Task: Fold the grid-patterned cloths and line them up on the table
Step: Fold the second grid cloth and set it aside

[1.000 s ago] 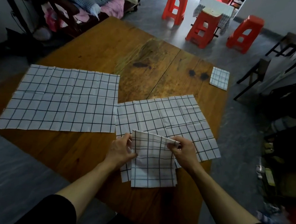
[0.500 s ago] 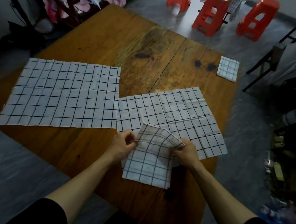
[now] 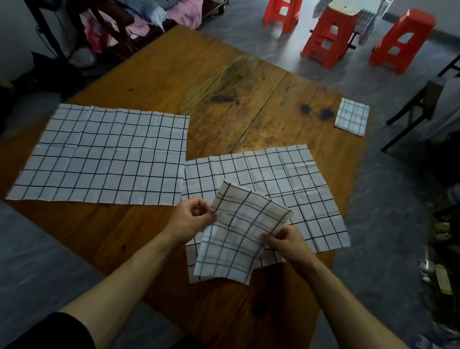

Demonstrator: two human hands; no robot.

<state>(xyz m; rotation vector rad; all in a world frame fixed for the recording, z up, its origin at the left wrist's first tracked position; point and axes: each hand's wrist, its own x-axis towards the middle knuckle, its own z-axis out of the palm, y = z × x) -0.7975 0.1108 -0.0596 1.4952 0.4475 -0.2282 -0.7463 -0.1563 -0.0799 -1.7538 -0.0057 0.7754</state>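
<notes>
I hold a partly folded grid-patterned cloth (image 3: 235, 237) above the near part of the wooden table (image 3: 160, 68). My left hand (image 3: 190, 220) pinches its left edge and my right hand (image 3: 286, 242) pinches its right edge. Under it an unfolded grid cloth (image 3: 278, 175) lies flat. A second, larger unfolded grid cloth (image 3: 102, 154) is spread at the left. One small folded grid cloth (image 3: 352, 116) sits at the table's far right corner.
Three red plastic stools (image 3: 331, 35) stand on the grey floor beyond the table. A heap of clothes (image 3: 153, 8) sits on furniture at the back left. A dark chair (image 3: 424, 106) and clutter lie to the right.
The held cloth's top edge has tipped away from me and to the right, and the cloth now bends over between my hands. My right hand has dropped lower on its right edge.
</notes>
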